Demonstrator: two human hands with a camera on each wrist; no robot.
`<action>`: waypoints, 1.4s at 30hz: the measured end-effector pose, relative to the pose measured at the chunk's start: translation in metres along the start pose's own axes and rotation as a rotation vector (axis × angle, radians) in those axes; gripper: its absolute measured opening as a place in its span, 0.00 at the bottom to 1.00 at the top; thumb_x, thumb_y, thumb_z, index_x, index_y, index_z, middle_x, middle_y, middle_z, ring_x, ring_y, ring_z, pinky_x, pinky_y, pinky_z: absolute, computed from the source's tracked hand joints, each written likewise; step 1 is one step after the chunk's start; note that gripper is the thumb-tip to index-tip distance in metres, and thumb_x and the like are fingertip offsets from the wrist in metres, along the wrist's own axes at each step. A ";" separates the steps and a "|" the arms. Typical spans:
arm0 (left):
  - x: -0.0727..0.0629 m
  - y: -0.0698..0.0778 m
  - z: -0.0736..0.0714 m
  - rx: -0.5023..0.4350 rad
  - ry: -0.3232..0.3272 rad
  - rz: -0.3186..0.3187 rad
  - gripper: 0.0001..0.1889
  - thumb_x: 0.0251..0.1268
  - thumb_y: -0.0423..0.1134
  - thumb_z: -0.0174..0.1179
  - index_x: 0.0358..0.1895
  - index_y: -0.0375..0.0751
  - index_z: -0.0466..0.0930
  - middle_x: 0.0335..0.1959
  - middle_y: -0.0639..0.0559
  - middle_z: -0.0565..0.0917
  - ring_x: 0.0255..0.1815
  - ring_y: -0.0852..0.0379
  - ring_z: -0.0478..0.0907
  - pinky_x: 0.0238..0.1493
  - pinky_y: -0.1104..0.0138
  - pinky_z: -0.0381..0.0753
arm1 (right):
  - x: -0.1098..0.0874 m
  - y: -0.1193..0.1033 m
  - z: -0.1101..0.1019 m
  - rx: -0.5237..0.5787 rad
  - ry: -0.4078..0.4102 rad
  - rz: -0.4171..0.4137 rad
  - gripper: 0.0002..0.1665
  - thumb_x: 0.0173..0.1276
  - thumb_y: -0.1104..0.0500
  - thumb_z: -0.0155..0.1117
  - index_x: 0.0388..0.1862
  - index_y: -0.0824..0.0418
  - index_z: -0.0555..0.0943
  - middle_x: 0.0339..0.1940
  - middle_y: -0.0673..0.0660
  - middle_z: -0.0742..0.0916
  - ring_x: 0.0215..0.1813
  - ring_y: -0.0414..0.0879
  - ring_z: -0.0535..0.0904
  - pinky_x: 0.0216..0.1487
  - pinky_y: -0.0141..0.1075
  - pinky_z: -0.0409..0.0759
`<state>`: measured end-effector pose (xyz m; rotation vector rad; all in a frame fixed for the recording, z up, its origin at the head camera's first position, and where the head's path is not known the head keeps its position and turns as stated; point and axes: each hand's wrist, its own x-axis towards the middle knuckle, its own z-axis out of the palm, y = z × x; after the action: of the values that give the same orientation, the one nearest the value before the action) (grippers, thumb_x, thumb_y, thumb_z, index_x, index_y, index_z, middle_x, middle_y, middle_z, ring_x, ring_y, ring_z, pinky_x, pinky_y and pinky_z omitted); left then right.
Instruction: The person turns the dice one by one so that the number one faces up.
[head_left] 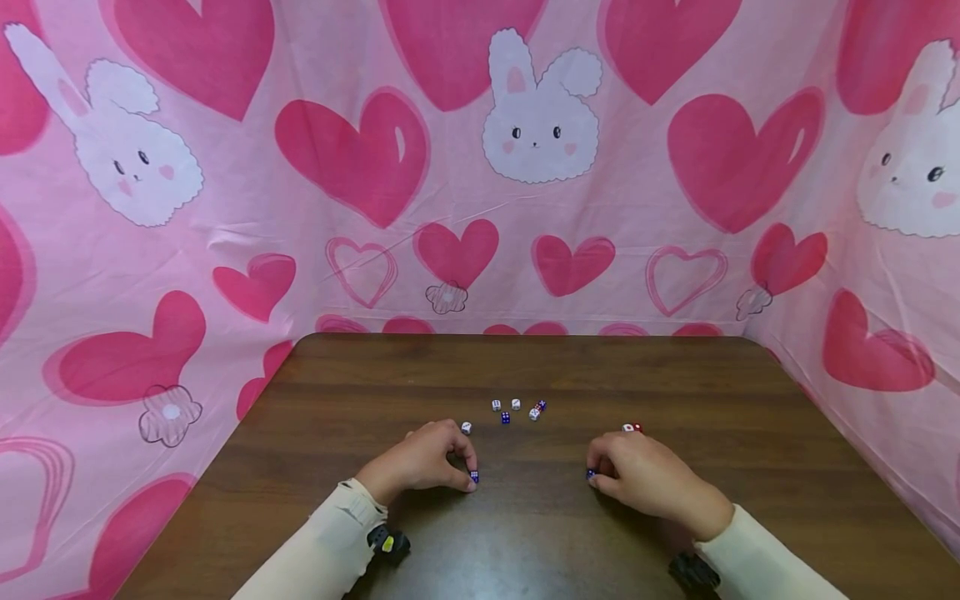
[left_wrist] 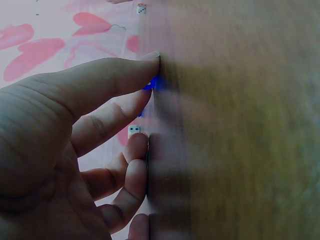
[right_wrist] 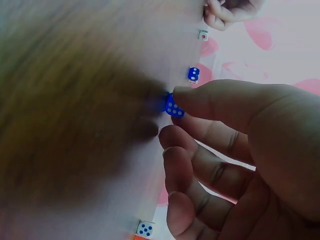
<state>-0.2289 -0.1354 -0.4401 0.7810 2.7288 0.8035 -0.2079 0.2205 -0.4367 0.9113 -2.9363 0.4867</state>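
Note:
My left hand [head_left: 429, 457] pinches a blue die [head_left: 474, 477] with white dots between thumb and index finger, low at the tabletop. In the left wrist view the thumb and index finger hide most of that blue die [left_wrist: 151, 82]. A second blue die [head_left: 591, 473] is pinched by the thumb and index finger of my right hand [head_left: 648, 473]. The right wrist view shows its dotted face [right_wrist: 174, 107] beside the thumb tip, close to the wood. Just beyond the left hand lies a white die [head_left: 467, 427]. Behind the right knuckles sit a white die [head_left: 627, 427] and a red die [head_left: 638, 427].
Farther back on the brown wooden table [head_left: 375, 375] is a loose group of dice: white ones [head_left: 497, 405], a blue one [head_left: 506, 418], and a tight cluster [head_left: 534, 413] to their right. A pink cloth [head_left: 450, 200] with hearts and rabbits hangs around the table.

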 end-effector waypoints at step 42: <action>0.001 -0.004 0.002 -0.004 -0.008 -0.018 0.10 0.51 0.49 0.81 0.28 0.64 0.85 0.36 0.65 0.80 0.44 0.62 0.73 0.53 0.42 0.63 | 0.003 0.004 0.000 0.070 0.022 -0.133 0.09 0.62 0.60 0.77 0.34 0.47 0.85 0.31 0.35 0.83 0.35 0.30 0.78 0.36 0.31 0.78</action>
<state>-0.2308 -0.1372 -0.4440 0.7562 2.7220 0.8002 -0.2122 0.2222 -0.4376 1.0921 -2.8315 0.5908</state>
